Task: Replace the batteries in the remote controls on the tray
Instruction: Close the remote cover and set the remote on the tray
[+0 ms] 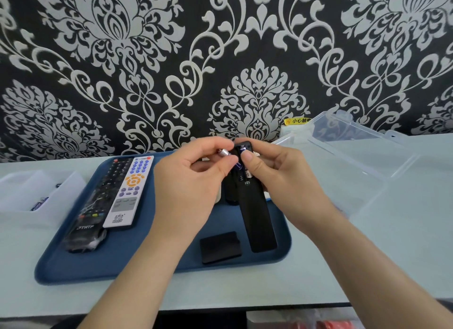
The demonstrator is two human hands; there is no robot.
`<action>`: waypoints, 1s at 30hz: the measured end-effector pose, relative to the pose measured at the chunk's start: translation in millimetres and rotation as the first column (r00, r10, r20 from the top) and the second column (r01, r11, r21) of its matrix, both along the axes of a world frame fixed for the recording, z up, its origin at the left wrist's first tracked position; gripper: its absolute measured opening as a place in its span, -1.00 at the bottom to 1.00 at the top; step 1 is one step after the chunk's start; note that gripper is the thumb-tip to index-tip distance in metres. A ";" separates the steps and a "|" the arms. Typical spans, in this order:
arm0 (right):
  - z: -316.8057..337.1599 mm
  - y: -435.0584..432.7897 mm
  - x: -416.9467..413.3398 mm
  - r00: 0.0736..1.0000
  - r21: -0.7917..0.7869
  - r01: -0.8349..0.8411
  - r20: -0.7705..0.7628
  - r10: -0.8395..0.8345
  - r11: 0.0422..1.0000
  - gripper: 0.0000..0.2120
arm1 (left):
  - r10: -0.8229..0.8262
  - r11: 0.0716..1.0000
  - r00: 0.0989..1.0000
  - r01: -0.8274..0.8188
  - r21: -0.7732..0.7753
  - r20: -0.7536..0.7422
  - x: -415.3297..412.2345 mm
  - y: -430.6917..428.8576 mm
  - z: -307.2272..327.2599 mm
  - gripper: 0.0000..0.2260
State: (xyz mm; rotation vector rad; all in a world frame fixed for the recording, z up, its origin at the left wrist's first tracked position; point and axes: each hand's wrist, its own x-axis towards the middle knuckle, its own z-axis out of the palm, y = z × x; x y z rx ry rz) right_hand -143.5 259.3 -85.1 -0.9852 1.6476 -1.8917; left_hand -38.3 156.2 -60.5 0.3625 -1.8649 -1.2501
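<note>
Head view: left hand (193, 181) pinches a battery (224, 153); right hand (277, 171) grips the black remote (257, 218), thumb on top.

Pale bench (245, 289) stands against a wall (122, 59) papered black with a grey-white damask pattern. A clear plastic box (367, 162) sits at the bench's right end, with a yellow sticker (297, 120) showing just behind it. A translucent container (29, 189) sits at the left end, contents indistinct.
</note>
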 end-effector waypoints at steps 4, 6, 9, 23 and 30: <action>-1.2 -1.4 2.0 1.000 -0.024 0.001 -0.017 -0.001 1.000 -0.73 | 0.035 0.969 0.999 -0.039 -0.245 -0.024 -1.9 -0.5 -5.2 -0.71; -1.6 -1.4 3.5 1.000 -0.034 0.009 -0.015 -0.010 0.999 -0.75 | 0.057 0.947 0.998 -0.058 -0.316 -0.012 -3.9 -3.1 -9.8 -0.72; -1.9 -1.8 4.9 0.999 -0.027 0.032 -0.010 -0.032 0.999 -0.75 | 0.094 0.920 0.996 -0.083 -0.383 0.010 -5.8 -5.5 -14.9 -0.73; -5.0 -1.1 7.1 0.976 -0.036 0.162 0.155 -0.155 0.986 -0.82 | 0.089 0.837 0.994 -0.039 -0.546 0.065 -12.5 -15.7 -35.0 -0.75; 3.1 -0.4 9.5 0.977 -0.073 0.054 0.210 -0.038 0.996 -0.80 | -0.172 0.980 0.978 0.158 0.121 0.117 -8.5 -10.6 -23.9 -0.60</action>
